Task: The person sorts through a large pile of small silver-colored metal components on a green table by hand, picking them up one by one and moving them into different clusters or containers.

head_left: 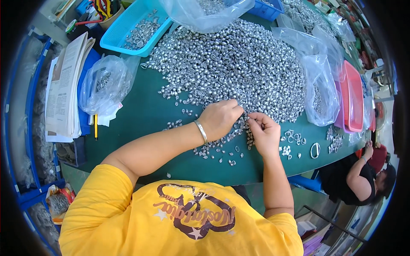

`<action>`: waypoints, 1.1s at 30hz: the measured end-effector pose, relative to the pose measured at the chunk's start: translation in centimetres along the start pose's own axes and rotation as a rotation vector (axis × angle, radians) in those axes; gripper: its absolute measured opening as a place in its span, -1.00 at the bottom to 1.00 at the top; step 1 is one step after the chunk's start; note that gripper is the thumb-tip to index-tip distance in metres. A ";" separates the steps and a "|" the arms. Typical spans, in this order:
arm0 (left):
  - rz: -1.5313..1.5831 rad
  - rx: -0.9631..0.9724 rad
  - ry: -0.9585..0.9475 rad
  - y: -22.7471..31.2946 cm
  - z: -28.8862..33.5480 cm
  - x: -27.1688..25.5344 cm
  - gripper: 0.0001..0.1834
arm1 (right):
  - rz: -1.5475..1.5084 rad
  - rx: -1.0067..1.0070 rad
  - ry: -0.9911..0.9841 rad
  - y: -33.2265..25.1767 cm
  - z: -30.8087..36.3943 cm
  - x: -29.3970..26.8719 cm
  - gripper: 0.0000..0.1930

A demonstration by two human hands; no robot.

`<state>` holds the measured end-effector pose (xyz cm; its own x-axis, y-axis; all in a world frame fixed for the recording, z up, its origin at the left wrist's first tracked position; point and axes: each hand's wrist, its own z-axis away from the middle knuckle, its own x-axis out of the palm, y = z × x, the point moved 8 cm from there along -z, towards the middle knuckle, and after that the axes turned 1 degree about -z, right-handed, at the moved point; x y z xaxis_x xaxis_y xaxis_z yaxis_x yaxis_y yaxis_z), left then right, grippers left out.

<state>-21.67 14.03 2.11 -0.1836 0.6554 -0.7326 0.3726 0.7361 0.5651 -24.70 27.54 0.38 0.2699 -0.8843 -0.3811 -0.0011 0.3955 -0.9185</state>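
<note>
Silver-coloured metal, in small rounded, hollow-looking pieces, makes up the broad heap that we have in front of us, spread over the green tabletop. Both our hands are at its near edge, close beside each other, where loose pieces trail toward us. Our left hand has its fingers bent in toward the thumb; our right hand has its thumb and forefinger drawn near each other over the small pieces. We cannot tell how tightly either pinch is closed or whether it has hold of a piece. We wear a silver bangle on the left wrist.

Right of our right hand lie several small metal rings and one larger pale ring. Beyond the heap, to the left, we have a turquoise plastic basket with more pieces inside; clear plastic bags lie along the heap's far and right sides, with a red plastic basket farther right. At our left is a stack of papers with a yellow pencil near it. Farther right, a co-worker in black sits beside the table.
</note>
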 end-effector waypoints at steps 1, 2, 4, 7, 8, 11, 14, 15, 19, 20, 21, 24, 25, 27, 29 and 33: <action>0.027 -0.021 0.005 -0.1 0.1 0.0 -0.90 | -0.135 -0.016 -0.046 0.4 -0.1 0.3 -0.90; 0.055 -0.042 0.010 -0.3 0.2 0.0 -0.90 | -0.370 0.111 -0.150 1.2 0.1 0.9 -0.89; 0.302 -0.166 0.027 -1.0 0.5 -0.4 -0.88 | -0.838 0.380 -0.343 1.3 1.3 2.4 -0.87; 0.844 -0.595 -0.169 -2.1 2.6 1.0 -0.89 | -1.090 0.412 -0.487 0.9 2.3 3.6 -0.86; 1.113 -0.675 -0.194 -1.7 3.3 1.7 -0.90 | -1.147 0.423 -0.513 0.8 2.5 3.7 -0.87; 1.704 -0.873 -0.251 -0.6 5.1 2.9 -0.92 | -1.214 0.409 -0.548 0.6 2.8 4.0 -0.87; 1.800 -0.843 -0.209 -0.2 5.8 2.0 -0.93 | -1.332 0.359 -0.521 0.1 2.6 3.4 -0.89; 1.843 -0.834 -0.203 -0.5 6.3 1.8 -0.91 | -1.386 0.339 -0.515 -0.3 2.4 3.0 -0.88; 1.880 -0.903 -0.155 -1.6 7.5 1.6 -0.86 | -0.725 0.195 -0.316 0.6 0.4 0.9 -0.88; 1.865 -0.924 -0.139 -1.6 7.6 1.6 -0.86 | -0.256 0.099 -0.173 0.5 0.0 0.3 -0.89; 1.854 -0.941 -0.127 -1.5 7.5 1.5 -0.85 | -0.020 -0.005 -0.156 -0.8 -0.2 0.6 -0.89; 1.843 -0.964 -0.099 -1.4 7.6 1.5 -0.85 | 0.554 -0.570 -0.022 -3.8 0.1 2.5 -0.89; 1.843 -0.968 -0.088 -1.4 7.6 1.4 -0.85 | 0.604 -0.571 -0.022 -3.9 0.0 2.7 -0.91; 1.840 -0.996 -0.083 -1.3 7.5 1.4 -0.85 | 0.704 -0.572 -0.020 -4.5 0.1 3.0 -0.93; 1.849 -1.007 -0.082 -1.4 7.6 1.4 -0.85 | 0.496 -0.438 -0.044 -4.3 -0.3 2.6 -0.95; 1.877 -1.009 -0.075 -1.4 7.8 1.6 -0.85 | -0.499 0.156 -0.288 -0.7 0.0 3.1 -0.96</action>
<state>-15.43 12.68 -2.78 -0.2319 0.5462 0.8049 -0.4733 -0.7863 0.3973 -23.86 24.54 -0.14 0.4516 -0.8783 0.1567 0.3287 0.0006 -0.9444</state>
